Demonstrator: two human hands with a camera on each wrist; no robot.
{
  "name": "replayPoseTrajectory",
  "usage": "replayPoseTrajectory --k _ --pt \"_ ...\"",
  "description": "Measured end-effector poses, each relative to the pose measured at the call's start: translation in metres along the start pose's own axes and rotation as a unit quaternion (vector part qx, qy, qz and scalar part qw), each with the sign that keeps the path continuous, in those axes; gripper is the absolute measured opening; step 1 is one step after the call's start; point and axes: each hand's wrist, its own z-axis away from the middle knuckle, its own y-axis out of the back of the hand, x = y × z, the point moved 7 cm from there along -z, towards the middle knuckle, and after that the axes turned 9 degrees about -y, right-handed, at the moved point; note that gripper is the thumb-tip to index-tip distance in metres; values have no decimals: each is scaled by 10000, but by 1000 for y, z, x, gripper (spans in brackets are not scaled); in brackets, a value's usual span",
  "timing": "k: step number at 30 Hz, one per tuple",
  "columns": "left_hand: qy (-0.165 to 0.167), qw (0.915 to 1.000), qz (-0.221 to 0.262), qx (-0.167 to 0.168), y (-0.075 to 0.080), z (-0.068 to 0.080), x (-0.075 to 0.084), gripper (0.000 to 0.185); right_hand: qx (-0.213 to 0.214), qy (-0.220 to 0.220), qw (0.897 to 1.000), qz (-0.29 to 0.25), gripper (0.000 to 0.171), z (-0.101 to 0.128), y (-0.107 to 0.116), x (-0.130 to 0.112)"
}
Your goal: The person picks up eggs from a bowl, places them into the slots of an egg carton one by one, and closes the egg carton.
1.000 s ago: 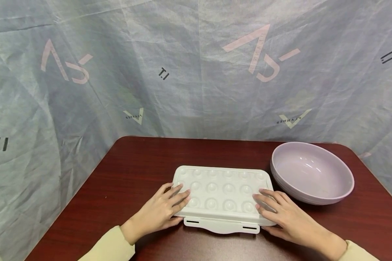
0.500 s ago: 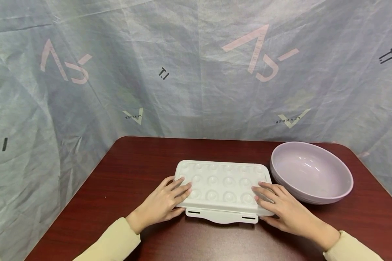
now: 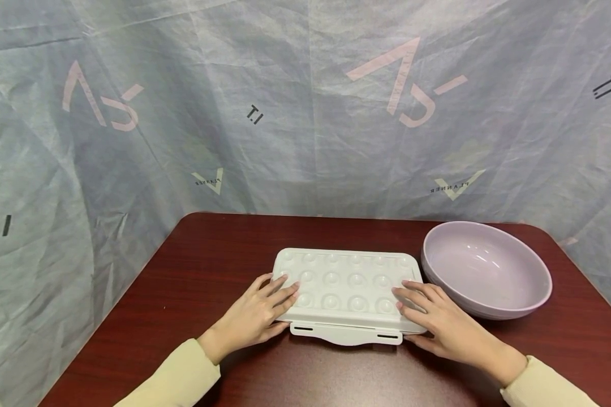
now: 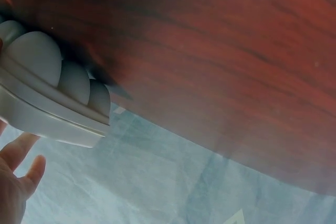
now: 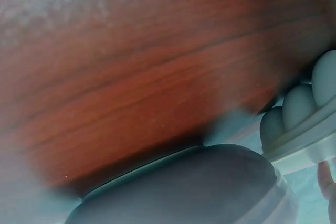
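Note:
A white plastic egg box (image 3: 343, 289) with rows of round bumps on its lid lies lengthwise in front of the person. Its front latch flap (image 3: 346, 334) sticks out toward the person. My left hand (image 3: 254, 311) grips the left end, fingers spread over the lid and thumb at the front edge. At the other end my right hand (image 3: 443, 322) holds the box the same way. Both wrist views show the rounded cups (image 4: 37, 56) of the underside; whether they touch the table cannot be told. What the box contains is hidden.
A large pale purple bowl (image 3: 486, 268) stands on the dark red wooden table (image 3: 224, 243), close to the box's right end and behind the right hand. A grey printed cloth (image 3: 305, 141) hangs behind the table's far edge.
Both hands and the egg box have shifted slightly away from the person, mostly in the first half second. The grip looks the same. The bowl has stayed put.

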Motion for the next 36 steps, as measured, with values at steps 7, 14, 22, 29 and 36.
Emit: replayPoseTrajectory --k 7,14,22,29,36 --pt "33 10000 34 12 -1 1 0 53 -15 -376 9993 -16 50 -4 -1 -1" --pt "73 9998 133 114 0 2 1 52 60 -583 9983 78 41 -5 -2 -2" --pt "109 9997 178 159 0 3 2 51 358 -493 9980 162 41 -5 -2 -6" --pt "123 9996 197 177 0 3 1 51 461 -441 9979 77 37 -3 -4 -10" --pt "150 9994 251 159 1 2 0 51 421 -446 9981 -81 38 -1 -3 -7"
